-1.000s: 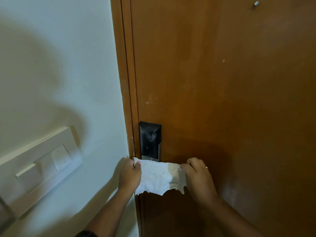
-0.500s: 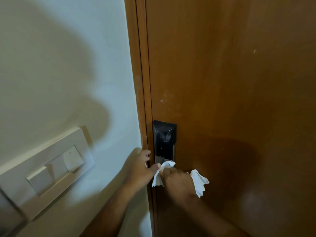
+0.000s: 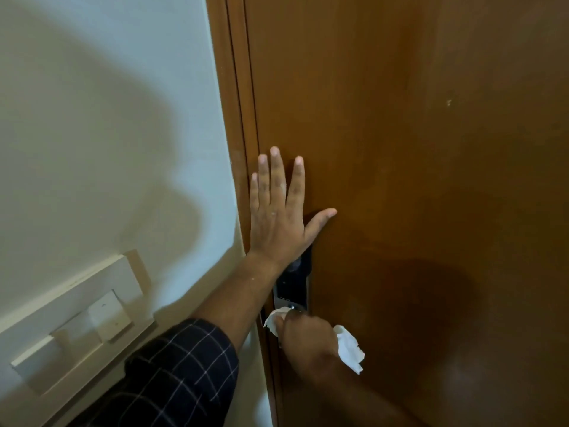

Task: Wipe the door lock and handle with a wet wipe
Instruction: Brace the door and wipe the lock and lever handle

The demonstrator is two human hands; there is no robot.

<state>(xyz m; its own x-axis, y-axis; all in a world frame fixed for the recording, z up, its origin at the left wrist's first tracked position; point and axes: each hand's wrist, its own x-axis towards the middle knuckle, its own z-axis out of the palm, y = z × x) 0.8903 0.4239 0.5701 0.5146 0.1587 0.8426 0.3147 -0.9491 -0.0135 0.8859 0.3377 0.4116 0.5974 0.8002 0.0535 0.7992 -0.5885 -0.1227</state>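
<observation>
Since the earlier frame the left hand (image 3: 277, 223) has left the wet wipe (image 3: 348, 349) and lies flat, fingers spread, on the door (image 3: 415, 149) above the lock (image 3: 292, 285), probably steadying it. The right hand (image 3: 304, 331), lower centre, grips the bunched wipe against the lock's bottom edge.

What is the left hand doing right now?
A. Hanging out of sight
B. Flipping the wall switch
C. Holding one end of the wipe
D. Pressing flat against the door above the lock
D: the left hand lies open with fingers spread on the door, just above the lock, while the right hand alone grips the wipe at the lock's lower end.
</observation>
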